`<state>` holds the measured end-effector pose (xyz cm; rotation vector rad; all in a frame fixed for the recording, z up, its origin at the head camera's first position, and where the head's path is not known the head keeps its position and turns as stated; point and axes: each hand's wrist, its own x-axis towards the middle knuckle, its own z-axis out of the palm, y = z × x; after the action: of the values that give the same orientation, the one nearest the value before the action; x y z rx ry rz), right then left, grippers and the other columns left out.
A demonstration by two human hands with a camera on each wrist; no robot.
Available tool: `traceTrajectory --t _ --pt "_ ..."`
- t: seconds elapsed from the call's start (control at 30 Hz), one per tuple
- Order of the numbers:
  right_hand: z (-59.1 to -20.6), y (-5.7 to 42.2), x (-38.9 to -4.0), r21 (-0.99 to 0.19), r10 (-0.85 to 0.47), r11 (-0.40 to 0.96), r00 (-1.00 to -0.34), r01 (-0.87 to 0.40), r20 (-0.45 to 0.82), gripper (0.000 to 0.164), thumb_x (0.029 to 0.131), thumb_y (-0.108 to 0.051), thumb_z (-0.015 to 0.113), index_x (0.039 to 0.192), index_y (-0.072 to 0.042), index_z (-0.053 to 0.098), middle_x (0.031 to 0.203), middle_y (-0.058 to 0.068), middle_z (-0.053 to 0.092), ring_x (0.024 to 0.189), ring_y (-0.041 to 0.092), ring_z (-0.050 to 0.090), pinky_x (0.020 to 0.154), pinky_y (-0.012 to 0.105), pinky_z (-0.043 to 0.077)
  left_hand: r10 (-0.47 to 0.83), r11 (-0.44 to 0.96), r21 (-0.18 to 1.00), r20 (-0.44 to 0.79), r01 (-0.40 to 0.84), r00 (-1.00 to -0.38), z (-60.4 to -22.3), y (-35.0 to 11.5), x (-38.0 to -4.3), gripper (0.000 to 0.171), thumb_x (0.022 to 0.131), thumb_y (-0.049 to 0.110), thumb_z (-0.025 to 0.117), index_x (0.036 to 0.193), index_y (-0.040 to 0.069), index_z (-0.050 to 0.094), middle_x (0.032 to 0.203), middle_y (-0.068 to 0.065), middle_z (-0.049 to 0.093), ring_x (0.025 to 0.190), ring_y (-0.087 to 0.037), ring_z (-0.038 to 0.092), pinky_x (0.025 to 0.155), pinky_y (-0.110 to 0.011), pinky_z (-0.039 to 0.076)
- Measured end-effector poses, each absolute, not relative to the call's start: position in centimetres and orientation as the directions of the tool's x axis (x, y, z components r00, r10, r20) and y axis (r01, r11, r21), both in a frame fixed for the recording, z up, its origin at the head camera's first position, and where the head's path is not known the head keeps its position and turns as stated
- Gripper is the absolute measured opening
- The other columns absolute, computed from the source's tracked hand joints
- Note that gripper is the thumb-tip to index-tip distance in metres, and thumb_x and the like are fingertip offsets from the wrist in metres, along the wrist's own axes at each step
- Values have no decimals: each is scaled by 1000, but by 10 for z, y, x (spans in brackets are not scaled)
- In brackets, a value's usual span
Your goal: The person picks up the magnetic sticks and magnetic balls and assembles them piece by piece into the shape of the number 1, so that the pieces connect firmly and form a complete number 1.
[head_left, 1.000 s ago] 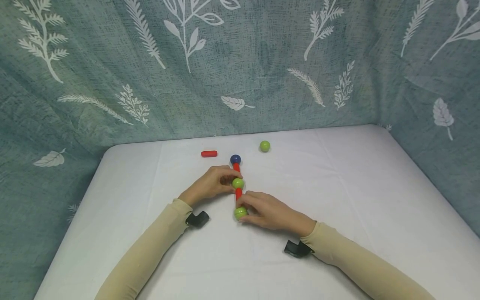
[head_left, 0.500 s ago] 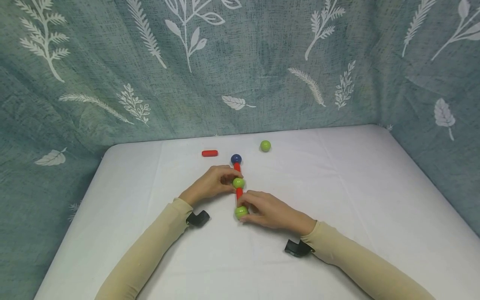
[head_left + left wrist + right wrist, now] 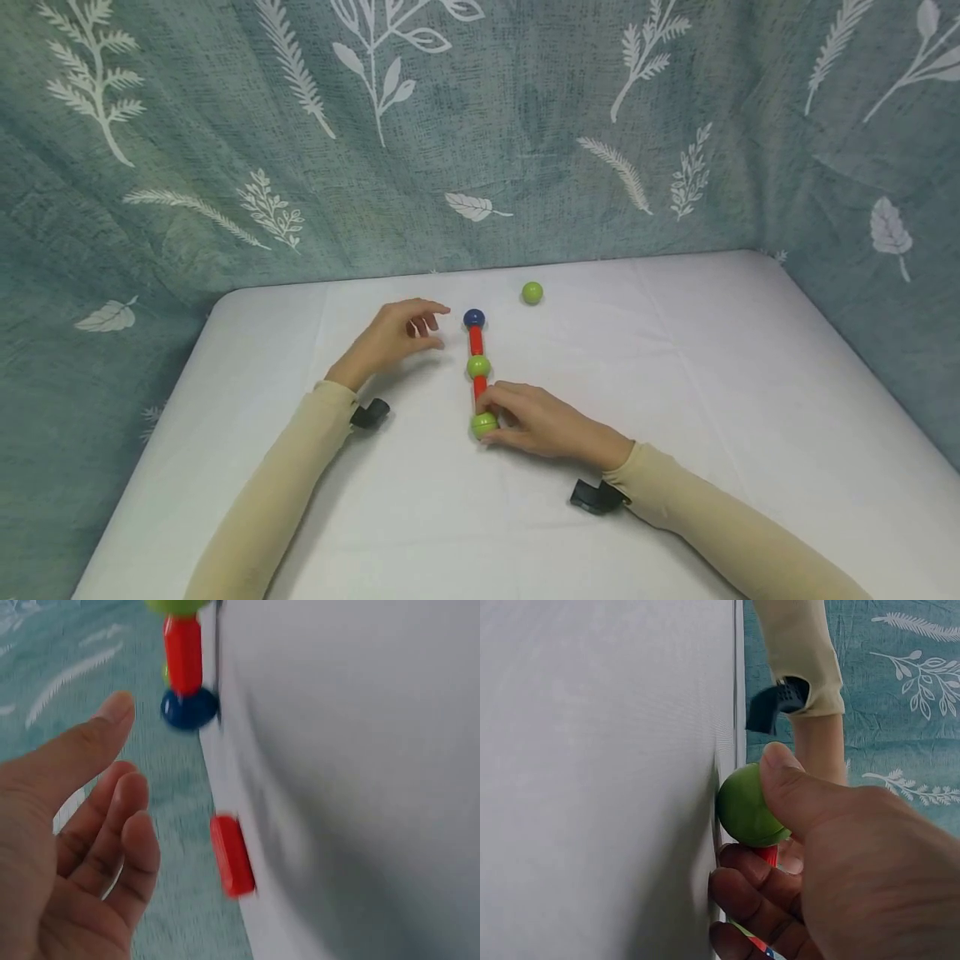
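A joined row of balls and red sticks runs away from me on the table: a near green ball (image 3: 483, 427), a red stick (image 3: 480, 390), a middle green ball (image 3: 477, 367), another red stick (image 3: 476, 341) and a blue ball (image 3: 474, 318) at the far end. My right hand (image 3: 536, 421) pinches the near green ball between thumb and fingers. To the left of the row, my left hand (image 3: 397, 337) is off it, fingers loosely bent, holding nothing. A loose red stick (image 3: 232, 856) lies on the table in the left wrist view; the hand hides it in the head view.
A loose green ball (image 3: 532, 292) sits toward the back of the table, right of the blue ball. The white-covered table (image 3: 675, 350) ends at the back against a teal leaf-print curtain (image 3: 540, 192).
My left hand has let go of the row at the middle green ball and moved left and away from me, over the loose red stick. My right hand keeps its place on the near ball.
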<state>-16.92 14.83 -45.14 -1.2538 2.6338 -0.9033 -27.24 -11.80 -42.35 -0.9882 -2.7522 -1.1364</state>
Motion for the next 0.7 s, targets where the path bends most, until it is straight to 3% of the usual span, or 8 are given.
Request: traceTrajectory --t 0.13,0.33,0.7 --pt "-450 147 -169 -550 -731 487 -662 -678 168 28 86 -33 75 107 -23 59 88 -7 56 81 10 53 70 20 44 475 586 636 232 502 -849 -417 -135 -290 43 82 9 79 123 6 66 101 -12 70 86 -21 63 75 -35 53" --pt "-453 148 -168 -561 -725 493 -671 -665 157 29 86 -32 76 107 -23 59 89 -9 55 81 9 53 71 19 45 419 662 637 122 395 -900 -427 -149 -311 40 84 10 77 123 8 66 113 -10 70 102 -25 62 85 -40 51" --pt "-452 149 -170 -561 -719 498 -677 -661 160 31 85 -33 76 108 -22 58 91 -12 55 81 8 54 71 19 47 420 673 621 127 402 -898 -435 -149 -326 36 85 10 76 120 9 69 120 -10 65 108 -28 60 97 -44 49"
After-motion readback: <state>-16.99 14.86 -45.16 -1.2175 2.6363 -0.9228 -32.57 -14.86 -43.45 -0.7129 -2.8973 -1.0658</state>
